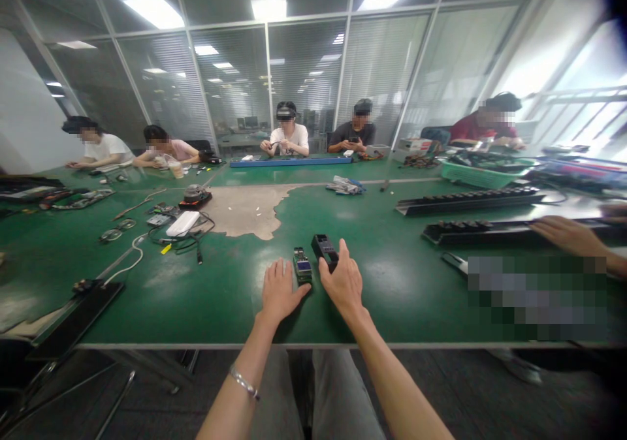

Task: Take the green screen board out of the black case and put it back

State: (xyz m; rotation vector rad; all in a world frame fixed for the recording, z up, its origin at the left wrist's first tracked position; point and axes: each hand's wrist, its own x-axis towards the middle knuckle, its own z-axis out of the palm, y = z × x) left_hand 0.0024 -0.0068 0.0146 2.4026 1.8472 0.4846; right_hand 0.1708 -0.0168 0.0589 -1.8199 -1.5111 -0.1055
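My left hand point(279, 291) lies flat on the green table point(206, 296), fingers stretched out, its thumb against a small green circuit module point(302, 265). My right hand point(343, 282) grips a small black rectangular device point(324, 250) between thumb and fingers, just right of the module. Both hands sit near the table's front edge.
A white box with tangled cables point(182, 224) lies to the left, beside a worn bare patch point(245, 208). Long black power strips point(470, 200) stretch at the right, where another person's hand point(568, 234) rests. Several people sit along the far side. A green basket point(477, 173) stands far right.
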